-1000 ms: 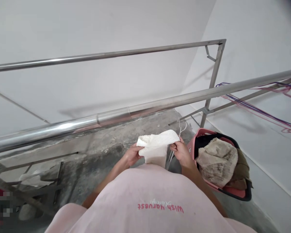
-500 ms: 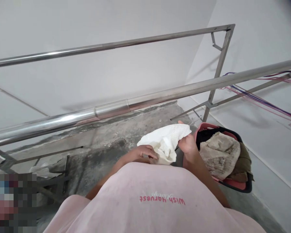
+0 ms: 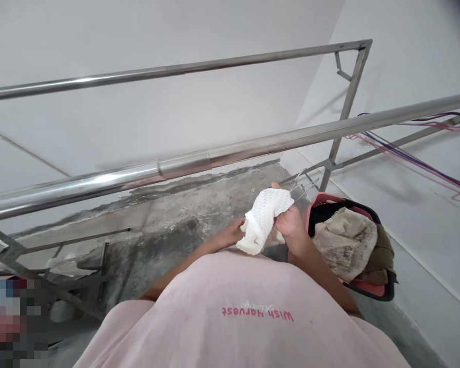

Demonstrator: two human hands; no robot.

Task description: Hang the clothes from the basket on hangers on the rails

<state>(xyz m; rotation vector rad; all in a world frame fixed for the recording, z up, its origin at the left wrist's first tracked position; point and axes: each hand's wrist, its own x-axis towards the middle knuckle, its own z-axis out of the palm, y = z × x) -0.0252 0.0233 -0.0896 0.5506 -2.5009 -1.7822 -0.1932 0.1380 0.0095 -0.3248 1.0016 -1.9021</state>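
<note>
Just below the middle of the frame, fingers of the right hand (image 3: 293, 225) close around the right edge of a crumpled white cloth (image 3: 266, 209). Fingers of the left hand (image 3: 232, 234) meet its left edge, mostly hidden; how firmly they grip, I cannot tell. At lower right, a pink basket (image 3: 316, 202) holds a stained pale cloth (image 3: 347, 243). Above, a metal rail (image 3: 253, 148) slants across, with hangers (image 3: 414, 161) at right.

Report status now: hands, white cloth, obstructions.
Right hand holding white cloth. Left hand at its edge, grip partly hidden. Cloth bunched, apart from metal rail. No obstruction seen at hands.
</note>
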